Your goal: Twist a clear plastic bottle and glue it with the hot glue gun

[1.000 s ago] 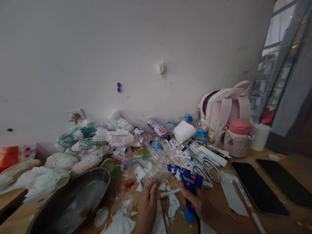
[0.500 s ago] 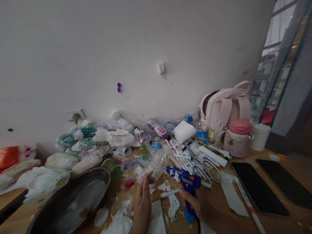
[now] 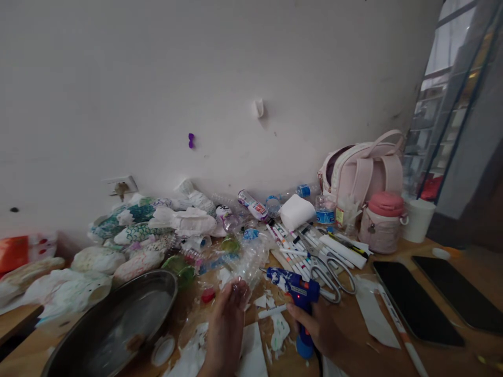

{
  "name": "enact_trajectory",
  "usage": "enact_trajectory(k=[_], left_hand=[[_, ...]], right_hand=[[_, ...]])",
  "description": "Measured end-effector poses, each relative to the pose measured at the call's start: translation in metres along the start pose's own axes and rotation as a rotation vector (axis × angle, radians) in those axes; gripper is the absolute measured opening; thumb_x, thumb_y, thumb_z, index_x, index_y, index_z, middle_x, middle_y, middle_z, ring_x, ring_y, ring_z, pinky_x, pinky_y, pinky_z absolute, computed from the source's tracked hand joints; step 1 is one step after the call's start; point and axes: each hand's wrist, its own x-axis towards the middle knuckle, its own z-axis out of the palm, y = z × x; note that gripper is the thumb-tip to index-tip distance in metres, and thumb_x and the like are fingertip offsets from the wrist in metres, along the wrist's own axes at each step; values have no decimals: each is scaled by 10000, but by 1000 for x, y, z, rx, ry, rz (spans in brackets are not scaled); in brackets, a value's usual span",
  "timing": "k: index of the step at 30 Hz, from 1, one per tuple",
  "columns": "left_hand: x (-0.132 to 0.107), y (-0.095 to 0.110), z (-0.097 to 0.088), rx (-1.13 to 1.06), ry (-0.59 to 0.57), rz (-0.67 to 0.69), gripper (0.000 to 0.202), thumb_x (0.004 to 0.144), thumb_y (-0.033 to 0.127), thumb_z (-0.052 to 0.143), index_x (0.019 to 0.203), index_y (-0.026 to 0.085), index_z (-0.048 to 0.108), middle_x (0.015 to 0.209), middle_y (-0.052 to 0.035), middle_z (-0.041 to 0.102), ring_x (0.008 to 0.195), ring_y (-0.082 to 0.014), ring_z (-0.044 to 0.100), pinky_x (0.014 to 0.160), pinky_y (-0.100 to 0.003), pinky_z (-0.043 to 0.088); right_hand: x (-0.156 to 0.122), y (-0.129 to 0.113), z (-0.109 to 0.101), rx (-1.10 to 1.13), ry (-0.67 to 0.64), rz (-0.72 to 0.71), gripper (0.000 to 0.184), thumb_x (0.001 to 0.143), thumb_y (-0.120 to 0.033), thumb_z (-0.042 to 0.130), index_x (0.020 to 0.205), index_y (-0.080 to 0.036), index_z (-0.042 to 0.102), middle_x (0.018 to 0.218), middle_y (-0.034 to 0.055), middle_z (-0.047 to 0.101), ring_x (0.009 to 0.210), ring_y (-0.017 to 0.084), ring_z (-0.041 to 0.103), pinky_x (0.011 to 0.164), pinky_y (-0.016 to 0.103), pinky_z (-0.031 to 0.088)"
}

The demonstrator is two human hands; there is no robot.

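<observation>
My right hand point(image 3: 320, 324) is closed round the handle of a blue hot glue gun point(image 3: 296, 288). A small red light glows on its body, and its nozzle points left, toward a clear plastic bottle point(image 3: 253, 262). My left hand point(image 3: 228, 319) has its fingers curled together at the near end of this bottle, which its fingers partly hide. Between the hands lie a white stick-like piece point(image 3: 272, 311) and torn white paper scraps point(image 3: 280, 331). A red bottle cap point(image 3: 208, 295) is just left of my left hand.
A dark oval pan point(image 3: 113, 324) stands at the left, with paper-wrapped shapes point(image 3: 98, 259) behind it. Scissors point(image 3: 334, 277) and several markers point(image 3: 288, 243) lie beyond the glue gun. Two phones point(image 3: 412, 303) are at the right, near a pink backpack point(image 3: 361, 173) and a pink jar point(image 3: 383, 222).
My left hand has turned, showing more of its broad side, and shifted slightly left and down. The glue gun in my right hand has moved slightly left.
</observation>
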Motion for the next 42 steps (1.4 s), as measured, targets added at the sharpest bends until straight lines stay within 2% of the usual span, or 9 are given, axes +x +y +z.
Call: enact_trajectory(k=[5,7,12,18,23,26,31,37,42], left_hand=[[1,3,2,-152,64,-197,454,963,257,396,658,103,695,659,-94,729,620,-169,702,650,-303,587],[4,2,0,-162,68,-226,441,966,233,394,652,106,676,603,-76,711,561,-151,686,616,-288,585],[6,2,0,-169,46,-174,444,955,105,367,619,149,653,572,-24,704,528,-110,671,604,-253,583],[2,2,2,-98,13,-128,481,918,31,355,603,124,706,641,-84,747,624,-131,712,651,-231,590],[8,-12,-16,71,-218,37,48,712,166,734,729,130,761,792,-74,780,801,-166,719,824,-242,560],[13,-17,-24,177,-275,93,254,589,304,843,792,168,773,894,-62,784,927,-213,707,987,-329,480],[15,-16,-25,312,-219,119,318,517,387,867,765,208,781,910,-63,787,997,-256,684,1043,-378,414],[14,-13,-28,705,-246,359,345,677,493,727,876,215,778,1018,-88,765,1066,-294,645,1020,-423,424],[15,-10,-32,877,-279,487,311,741,494,644,897,254,768,1026,-61,764,1056,-291,648,984,-439,454]], right_hand=[[1,3,1,-1,31,-5,434,695,-633,546,613,-213,473,479,-37,451,455,118,422,467,247,349],[2,5,1,-4,38,0,430,693,-634,557,644,-213,485,487,-37,458,460,119,427,464,246,345],[1,7,2,72,29,-8,452,675,-648,576,669,-202,500,515,-40,453,472,113,433,465,234,359],[-2,3,1,68,41,-14,410,699,-602,581,728,-199,514,501,-48,462,452,120,448,460,239,374],[0,7,1,69,41,-52,436,715,-616,574,744,-182,539,520,-46,459,462,115,440,471,242,385],[2,13,1,68,55,-76,441,727,-622,572,746,-183,550,539,-40,472,472,114,442,476,242,378],[2,18,-2,38,15,-71,405,765,-589,558,701,-191,517,576,-34,460,511,117,445,482,235,365],[-1,19,-3,-16,32,-76,407,785,-587,535,657,-203,489,563,-33,445,511,123,434,478,239,356],[0,18,-3,-40,36,-103,410,777,-598,523,659,-207,480,554,-34,438,508,128,422,480,245,352]])
